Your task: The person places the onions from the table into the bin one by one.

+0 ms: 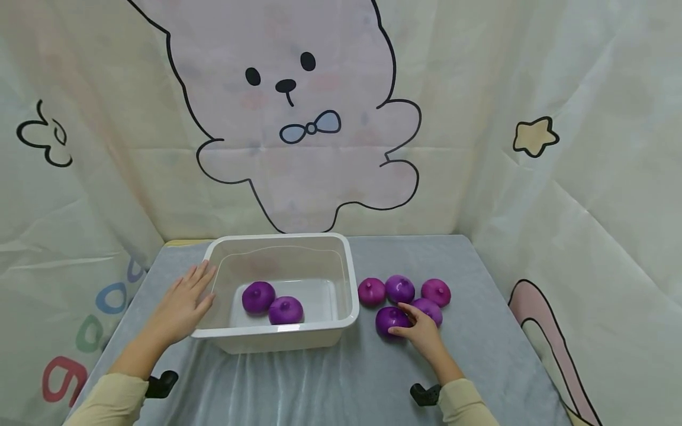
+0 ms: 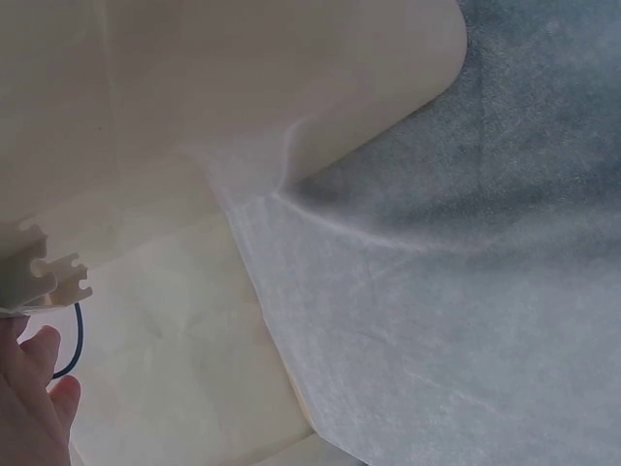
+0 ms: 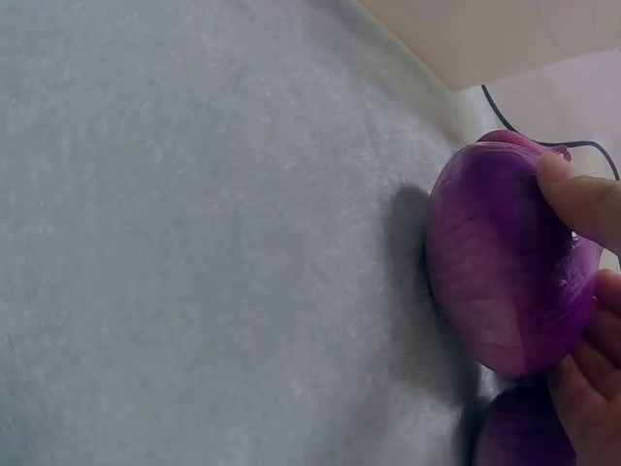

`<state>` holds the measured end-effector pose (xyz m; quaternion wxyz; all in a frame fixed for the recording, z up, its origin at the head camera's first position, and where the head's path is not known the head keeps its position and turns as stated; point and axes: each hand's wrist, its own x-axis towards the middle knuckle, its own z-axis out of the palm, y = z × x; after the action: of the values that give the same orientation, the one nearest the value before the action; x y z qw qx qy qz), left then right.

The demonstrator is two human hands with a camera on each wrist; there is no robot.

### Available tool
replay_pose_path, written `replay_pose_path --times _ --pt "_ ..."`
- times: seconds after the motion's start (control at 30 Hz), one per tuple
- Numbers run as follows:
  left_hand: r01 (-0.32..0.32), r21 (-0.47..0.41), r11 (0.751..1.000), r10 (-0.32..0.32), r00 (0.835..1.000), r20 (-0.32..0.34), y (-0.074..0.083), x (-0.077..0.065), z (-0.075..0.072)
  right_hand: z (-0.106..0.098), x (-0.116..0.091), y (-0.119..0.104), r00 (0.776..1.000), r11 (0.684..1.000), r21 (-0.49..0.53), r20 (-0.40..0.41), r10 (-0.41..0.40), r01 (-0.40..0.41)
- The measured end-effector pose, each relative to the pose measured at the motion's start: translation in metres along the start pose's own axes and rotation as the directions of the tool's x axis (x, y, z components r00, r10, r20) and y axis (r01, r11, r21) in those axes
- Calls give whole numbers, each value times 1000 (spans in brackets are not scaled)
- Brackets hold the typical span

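My left hand (image 1: 183, 305) rests on the left rim of a white plastic bin (image 1: 277, 238), its fingers extended; the left wrist view catches only a few fingers (image 2: 63, 403) near the bin's rim. Inside the bin lie two purple onions, a left onion (image 1: 258, 297) and a right onion (image 1: 286, 310). To the right of the bin, my right hand (image 1: 424, 337) grips the nearest onion (image 1: 391, 321) of a group on the table, thumb on one side and fingers on the other. In the right wrist view this onion (image 3: 505, 257) sits close over the cloth.
Around the gripped onion are a magenta onion (image 1: 371, 291), a purple onion (image 1: 399, 289), another magenta onion (image 1: 436, 292) and a violet onion (image 1: 429, 310) partly behind my hand. Grey-blue cloth (image 1: 256, 390) covers the table. Printed curtains (image 1: 458, 77) hang behind and at both sides.
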<state>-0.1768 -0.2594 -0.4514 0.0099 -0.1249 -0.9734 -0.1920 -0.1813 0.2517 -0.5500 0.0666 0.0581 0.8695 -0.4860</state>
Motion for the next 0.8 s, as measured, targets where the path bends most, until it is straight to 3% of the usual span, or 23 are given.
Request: replay_pose_path --times 0.23,0.6,0.8 --pt "-13 -9 1000 13 1000 -10 -2 0 1 5 -1 2 1000 997 -80 -2 21 -22" --pt "-1 -6 1000 1 1000 7 -2 -1 0 10 -2 3 999 994 -108 -31 28 -31" --pt "-6 -2 1000 6 1000 4 -4 1 0 -5 0 -20 999 999 -43 -37 17 -19"
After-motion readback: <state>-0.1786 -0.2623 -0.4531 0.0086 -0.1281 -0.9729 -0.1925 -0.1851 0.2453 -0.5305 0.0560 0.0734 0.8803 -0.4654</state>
